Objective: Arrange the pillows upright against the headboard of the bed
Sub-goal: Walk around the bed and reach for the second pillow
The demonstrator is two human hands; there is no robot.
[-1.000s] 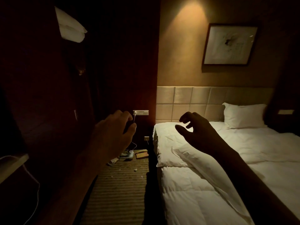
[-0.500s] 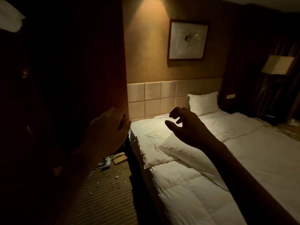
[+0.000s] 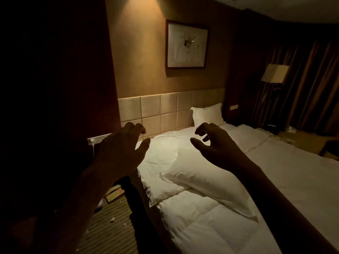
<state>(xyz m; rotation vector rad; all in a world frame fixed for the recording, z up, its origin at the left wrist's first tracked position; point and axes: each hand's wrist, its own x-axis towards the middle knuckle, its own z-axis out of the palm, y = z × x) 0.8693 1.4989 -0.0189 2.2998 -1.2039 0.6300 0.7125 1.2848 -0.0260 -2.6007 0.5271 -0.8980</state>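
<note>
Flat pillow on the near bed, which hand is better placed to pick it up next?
Right, probably. The right hand hovers over the flat pillow, at its far end. The left hand is out at the left edge of the bed, farther from it.

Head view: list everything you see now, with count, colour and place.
Upright pillow: one, white, against the headboard, far side.
Flat pillow: one, white, lying on the duvet.
Headboard: one, beige padded squares, at the wall.
Duvet: white, spread below the headboard.
Framed picture: one, dark frame, above the headboard.
Floor lamp: one, pale shade, far right.
Carpet: striped brown, left of the duvet.
Left hand: one, empty, over the duvet's left edge.
Right hand: one, empty, fingers curled, above the flat pillow.
</note>
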